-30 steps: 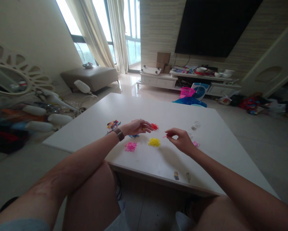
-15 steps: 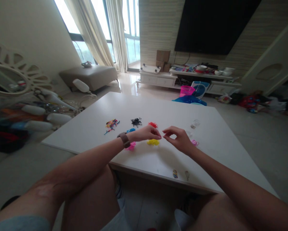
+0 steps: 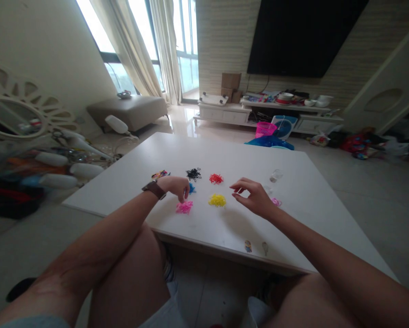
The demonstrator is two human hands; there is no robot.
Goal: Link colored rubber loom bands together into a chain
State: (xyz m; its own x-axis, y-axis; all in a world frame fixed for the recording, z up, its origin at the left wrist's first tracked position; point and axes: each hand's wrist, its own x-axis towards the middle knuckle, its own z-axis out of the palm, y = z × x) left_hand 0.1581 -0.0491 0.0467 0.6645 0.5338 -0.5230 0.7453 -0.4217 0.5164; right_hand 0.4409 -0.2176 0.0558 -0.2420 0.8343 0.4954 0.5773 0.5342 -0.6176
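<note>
My left hand (image 3: pixel 175 186), with a brown watch on its wrist, reaches down at the far edge of a pile of pink rubber bands (image 3: pixel 184 207). Its fingers are bent downward and drawn together; what lies between the tips is too small to make out. Partly behind the fingers lies a blue pile (image 3: pixel 191 188). My right hand (image 3: pixel 250 196) hovers to the right of a yellow pile (image 3: pixel 217 200), thumb and forefinger curved with a gap between them. No object shows in that gap. Beyond are a red pile (image 3: pixel 216 178) and a black pile (image 3: pixel 193 173).
Multicoloured pieces (image 3: pixel 160 174) lie behind my left hand on the white table (image 3: pixel 197 152). A small pink heap (image 3: pixel 276 202) sits beside my right wrist, and a clear container (image 3: pixel 276 176) farther back. Near the front edge are a yellow-and-blue figure charm (image 3: pixel 247 246) and a small clear piece (image 3: pixel 265 248).
My left hand has moved left, away from my right hand, and down to the pink pile. The red and yellow piles are now uncovered. My right hand has stayed nearly in place.
</note>
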